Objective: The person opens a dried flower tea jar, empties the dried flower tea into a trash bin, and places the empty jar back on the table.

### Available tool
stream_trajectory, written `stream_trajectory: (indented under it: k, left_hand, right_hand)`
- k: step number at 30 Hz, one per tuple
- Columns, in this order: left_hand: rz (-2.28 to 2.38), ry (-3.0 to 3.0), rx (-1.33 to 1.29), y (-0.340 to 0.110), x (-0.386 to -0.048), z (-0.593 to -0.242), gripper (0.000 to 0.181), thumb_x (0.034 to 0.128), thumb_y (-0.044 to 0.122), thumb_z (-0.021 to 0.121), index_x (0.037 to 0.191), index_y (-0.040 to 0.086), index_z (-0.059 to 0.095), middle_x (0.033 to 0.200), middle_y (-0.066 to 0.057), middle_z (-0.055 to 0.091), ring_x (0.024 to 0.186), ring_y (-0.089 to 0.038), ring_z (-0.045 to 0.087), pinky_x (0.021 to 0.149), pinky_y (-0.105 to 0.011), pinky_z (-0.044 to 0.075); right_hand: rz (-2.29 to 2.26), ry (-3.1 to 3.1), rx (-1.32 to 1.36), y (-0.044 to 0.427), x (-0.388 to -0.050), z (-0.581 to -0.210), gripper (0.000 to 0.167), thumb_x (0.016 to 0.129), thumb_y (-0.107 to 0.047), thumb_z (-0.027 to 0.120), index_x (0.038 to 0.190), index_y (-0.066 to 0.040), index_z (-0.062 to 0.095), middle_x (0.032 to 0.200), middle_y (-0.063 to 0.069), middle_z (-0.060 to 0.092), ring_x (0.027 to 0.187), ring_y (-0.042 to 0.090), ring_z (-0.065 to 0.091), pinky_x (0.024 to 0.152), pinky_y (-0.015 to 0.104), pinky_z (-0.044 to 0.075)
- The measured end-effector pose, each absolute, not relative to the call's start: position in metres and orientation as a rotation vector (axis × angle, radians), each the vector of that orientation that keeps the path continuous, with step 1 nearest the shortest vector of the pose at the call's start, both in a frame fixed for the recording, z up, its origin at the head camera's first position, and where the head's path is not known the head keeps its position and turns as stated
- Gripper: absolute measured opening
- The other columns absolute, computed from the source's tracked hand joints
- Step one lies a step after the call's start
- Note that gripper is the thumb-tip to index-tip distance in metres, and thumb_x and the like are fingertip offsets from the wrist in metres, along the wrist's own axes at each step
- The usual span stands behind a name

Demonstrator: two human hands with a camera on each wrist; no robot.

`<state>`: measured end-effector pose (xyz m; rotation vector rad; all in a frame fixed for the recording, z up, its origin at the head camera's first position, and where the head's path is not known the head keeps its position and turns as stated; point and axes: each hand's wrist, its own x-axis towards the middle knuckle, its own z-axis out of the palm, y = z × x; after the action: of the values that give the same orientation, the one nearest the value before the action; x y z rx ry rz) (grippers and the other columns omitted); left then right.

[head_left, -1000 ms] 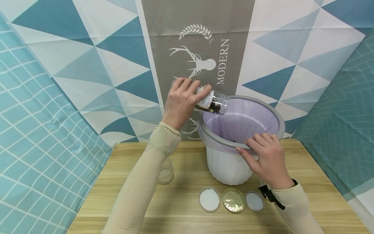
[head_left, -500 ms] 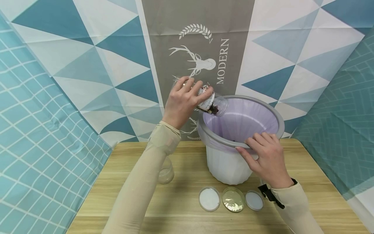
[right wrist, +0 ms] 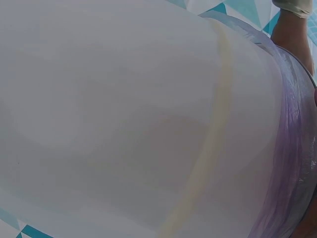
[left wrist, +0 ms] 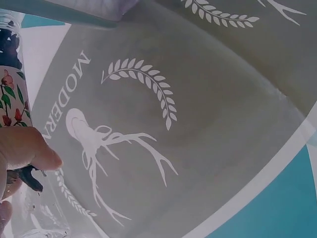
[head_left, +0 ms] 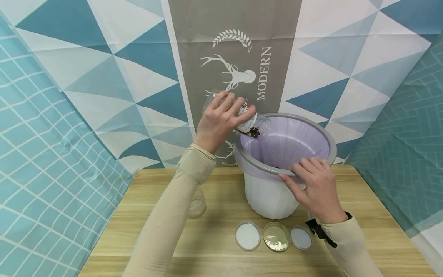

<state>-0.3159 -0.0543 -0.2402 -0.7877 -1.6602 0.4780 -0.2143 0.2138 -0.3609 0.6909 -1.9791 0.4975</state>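
Observation:
In the head view my left hand point(head_left: 219, 121) grips a clear jar point(head_left: 261, 125) tilted with its mouth low, over the left side of a white bin point(head_left: 270, 196). Dark pieces point(head_left: 254, 132) that look dried lie inside near the mouth. The left wrist view shows the jar's flower-printed label point(left wrist: 12, 94) and my thumb and fingers around its side, with a few dark pieces farther down. My right hand point(head_left: 316, 188) holds the bin's grey rim point(head_left: 333, 148) at the near right, thumb outside. A purple liner point(head_left: 294, 134) covers the bin's inside; its bottom is mostly hidden.
On the wooden table point(head_left: 214, 246) before the bin lie a white round lid point(head_left: 248, 236), a gold lid point(head_left: 277, 236) and a smaller white lid point(head_left: 301, 237). Another clear glass container point(head_left: 198, 206) stands partly behind my left forearm. Patterned cloth hangs close behind the bin.
The jar in my left hand has tipped slightly more mouth-down, and its dark pieces have shifted a little. My right hand stays on the rim.

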Motion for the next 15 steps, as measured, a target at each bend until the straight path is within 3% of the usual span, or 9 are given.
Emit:
stream_trajectory:
  k: [15]
  left_hand:
    - [0.6,-1.575,-0.751,-0.062,-0.31,-0.229,0.053,0.0984,-0.009,0.051,0.129,0.033,0.064,0.116,0.001,0.068,0.115,-0.023,0.063,0.112,-0.037,0.044]
  right_hand:
    - [0.486,-2.006,0.691,0.215,-0.212,-0.36,0.055,0.105,-0.059,0.048,0.078,-0.013,0.063,0.069,-0.002,0.047,0.067,0.018,0.04,0.071,0.037,0.031]
